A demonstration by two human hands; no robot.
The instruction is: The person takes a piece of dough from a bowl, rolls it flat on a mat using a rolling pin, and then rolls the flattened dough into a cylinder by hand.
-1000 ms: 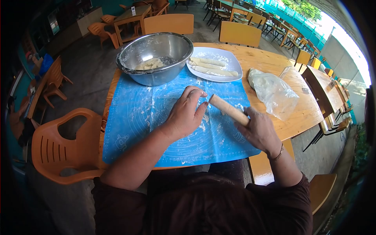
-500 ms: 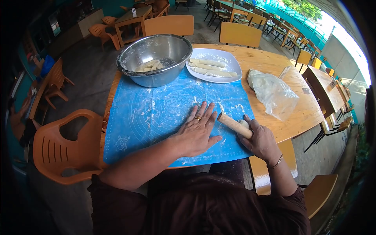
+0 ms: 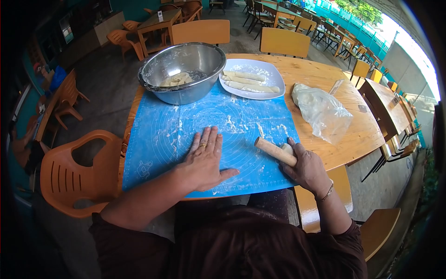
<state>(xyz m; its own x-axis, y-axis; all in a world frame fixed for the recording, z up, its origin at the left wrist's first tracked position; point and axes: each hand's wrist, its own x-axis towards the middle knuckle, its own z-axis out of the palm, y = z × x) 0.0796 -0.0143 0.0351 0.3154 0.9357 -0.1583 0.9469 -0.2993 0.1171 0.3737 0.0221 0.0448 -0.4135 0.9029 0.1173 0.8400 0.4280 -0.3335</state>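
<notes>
My left hand (image 3: 204,160) lies flat on the floured blue pastry mat (image 3: 158,125), fingers stretched out and a ring on one of them. My right hand (image 3: 306,166) is wrapped round one end of a short wooden rolling pin (image 3: 276,152), at the mat's right side. A small pale lump, apparently dough (image 3: 287,149), shows beside the pin, partly hidden by it and the fingers. Behind the mat stands a steel bowl (image 3: 186,95) with pale dough pieces (image 3: 177,79) inside. Rolled dough sticks (image 3: 251,87) lie on a white plate (image 3: 272,96) next to the bowl.
On the wooden table (image 3: 357,135), right of the mat, rests a clear plastic bag (image 3: 325,116) with something pale in it. An orange plastic chair (image 3: 69,176) stands at the left, and a yellow bench seat (image 3: 325,197) is at the near right. More tables and chairs fill the background.
My left hand has slid left across the mat, away from the rolling pin. My right hand and the pin have shifted slightly left.
</notes>
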